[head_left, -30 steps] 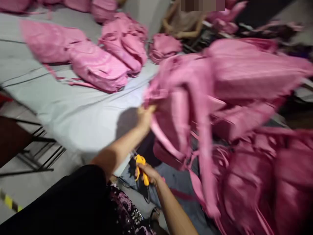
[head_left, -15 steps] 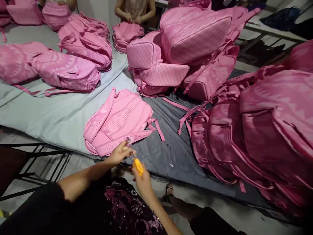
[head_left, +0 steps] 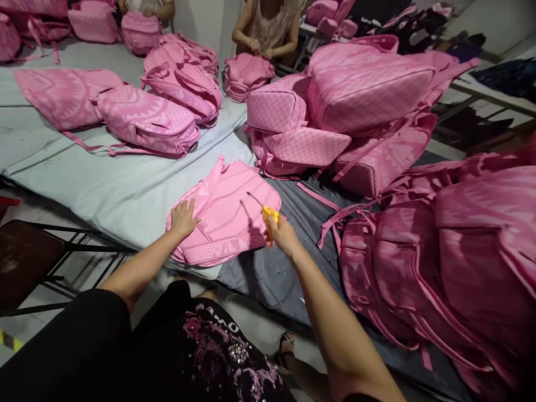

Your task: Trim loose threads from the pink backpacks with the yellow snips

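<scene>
A pink backpack [head_left: 234, 192] lies in front of me with its padded, perforated back and shoulder straps facing up. On its left side rests my left hand [head_left: 183, 219], fingers spread over a strap. My right hand [head_left: 280, 230] is closed around yellow-handled scissors [head_left: 270, 214] above the bag's right edge. Their thin blades point up and left over the back panel; whether they are parted is too fine to tell.
Pink backpacks are piled on the table [head_left: 100, 184] behind this bag, such as a large one [head_left: 368, 89]. More backpacks [head_left: 481, 234] stand on the right. Another lies at left [head_left: 146, 120]. Across the table a person [head_left: 268, 28] handles a pink bag. A brown stool [head_left: 29, 268] stands lower left.
My left hand has moved from the bag's near edge onto its left side and spread out. My right hand has moved up and right with the scissors. The view has shifted.
</scene>
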